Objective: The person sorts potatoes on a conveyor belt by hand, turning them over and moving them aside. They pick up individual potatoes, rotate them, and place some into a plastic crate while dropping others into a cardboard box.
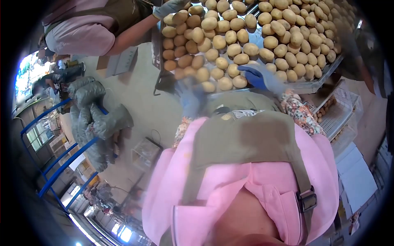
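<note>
Many round, pale-brown potatoes (230,37) cover a metal sorting table (316,85) in front of me. My left hand (191,97), in a grey-blue glove, is smeared by motion at the table's near left edge. It is close beside the nearest potatoes, and its fingers do not show clearly. My right hand (262,78) wears a glove with darker blue fingers and lies over the near edge of the potatoes. Its fingers stretch to the left, with no potato seen in their grip. Both forearms have flowered sleeves (301,112).
At upper left, another person (82,35) reaches a gloved hand (170,8) to the potatoes. A further person's arm is at far right. Stuffed grey-green sacks (88,110) pile up by blue rails (67,166). Crates (338,110) stand below the table's right side.
</note>
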A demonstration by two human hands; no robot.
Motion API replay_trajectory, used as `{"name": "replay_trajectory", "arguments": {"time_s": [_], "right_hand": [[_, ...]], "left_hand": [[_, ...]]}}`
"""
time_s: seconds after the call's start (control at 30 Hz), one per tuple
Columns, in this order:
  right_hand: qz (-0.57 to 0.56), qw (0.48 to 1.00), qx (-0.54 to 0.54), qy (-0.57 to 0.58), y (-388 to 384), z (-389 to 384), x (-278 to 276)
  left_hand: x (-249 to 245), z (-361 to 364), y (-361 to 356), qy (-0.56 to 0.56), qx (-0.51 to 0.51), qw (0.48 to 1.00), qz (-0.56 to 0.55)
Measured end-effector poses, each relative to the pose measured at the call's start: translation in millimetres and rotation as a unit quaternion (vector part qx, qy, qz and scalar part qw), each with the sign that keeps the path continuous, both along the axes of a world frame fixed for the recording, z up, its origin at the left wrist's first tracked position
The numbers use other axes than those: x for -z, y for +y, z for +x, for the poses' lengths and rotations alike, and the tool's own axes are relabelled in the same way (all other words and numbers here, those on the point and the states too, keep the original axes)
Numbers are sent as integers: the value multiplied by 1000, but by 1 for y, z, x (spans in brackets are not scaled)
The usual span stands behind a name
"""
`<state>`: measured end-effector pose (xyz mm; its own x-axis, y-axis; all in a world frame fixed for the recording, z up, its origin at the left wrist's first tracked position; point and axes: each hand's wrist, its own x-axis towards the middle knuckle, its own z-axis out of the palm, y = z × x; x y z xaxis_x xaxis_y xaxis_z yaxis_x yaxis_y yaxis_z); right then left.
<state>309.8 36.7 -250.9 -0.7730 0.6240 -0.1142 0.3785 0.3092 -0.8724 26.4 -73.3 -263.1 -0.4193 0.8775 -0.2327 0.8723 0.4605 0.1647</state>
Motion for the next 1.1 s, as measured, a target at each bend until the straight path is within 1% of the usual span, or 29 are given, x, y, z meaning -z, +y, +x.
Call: {"name": "replay_trajectory", "arguments": {"time_s": [0.03,0.07,0.1,0.13,0.2,0.23,0.27,0.3,0.33,0.37,0.4,0.43,0.47,0.5,0.53,0.57,0.63,0.67,0.7,0.73,0.77,0.8,0.87,0.93,0.97,1.0,1.03,1.07,1.1], "right_hand": [[-107,993,-8,39,2,-10,9],[-213,974,-18,78,1,-22,17],[-211,974,-20,80,-3,-40,28],[-165,982,-57,76,-11,-61,46],[-69,988,-124,62,-22,-104,72],[-71,982,-169,-48,-18,-121,71],[-71,982,-169,-53,-14,-115,69],[-34,984,-175,-22,-7,-109,57],[2,984,-179,11,0,-106,46],[0,984,-176,10,4,-98,41],[90,987,-130,2,9,-83,39],[181,980,-83,-5,15,-63,38],[270,962,-35,-13,21,-42,34],[291,953,-58,-52,27,-10,16],[307,944,-87,-87,26,14,1],[305,944,-91,-82,19,21,1],[284,945,-87,-136,9,25,0],[283,946,-90,-133,9,19,5],[135,976,-72,-157,10,11,12],[-18,982,-53,-180,9,5,21],[58,983,-65,-159,13,-1,35],[59,983,-66,-160,16,-10,46],[74,973,-134,-172,23,-33,56],[80,971,-162,-158,21,-53,42],[83,968,-190,-142,18,-62,31],[108,958,-201,-172,11,-68,15],[96,973,-175,-113,4,-68,35],[80,984,-150,-52,-6,-67,54],[77,984,-153,-50,-3,-61,50]], "left_hand": [[-6,2,7,2,0,1000,0],[-10,2,20,-6,33,999,35],[-8,1,35,-14,65,995,72],[30,-8,37,10,102,990,95],[51,-9,54,-133,85,987,32],[52,-8,55,-126,78,989,15],[52,-9,56,-119,70,990,-1],[42,-8,53,-108,60,992,-33],[36,-10,47,-109,62,991,-34],[30,-11,40,-63,72,993,-70],[26,-12,32,-17,81,991,-104],[33,-16,17,12,88,994,-70],[50,-27,-4,12,90,993,-71],[62,-39,-25,-36,49,997,39],[76,-51,-49,-79,0,987,141],[71,-52,-56,-75,-5,987,139],[59,-52,-63,-2,-114,989,91],[55,-54,-61,1,-118,989,89],[48,-54,-54,6,-89,987,133],[41,-55,-47,12,-60,982,176],[37,-58,-32,-2,-25,981,195],[33,-56,-12,-2,-25,980,195],[29,-48,34,-85,2,982,167],[37,-24,77,-108,-20,987,121],[37,-8,90,-118,-35,991,59],[32,7,101,-127,-50,991,-2],[6,23,100,-119,-14,990,-74],[16,26,91,-84,11,995,-47],[16,25,83,-56,22,997,-52]]}}
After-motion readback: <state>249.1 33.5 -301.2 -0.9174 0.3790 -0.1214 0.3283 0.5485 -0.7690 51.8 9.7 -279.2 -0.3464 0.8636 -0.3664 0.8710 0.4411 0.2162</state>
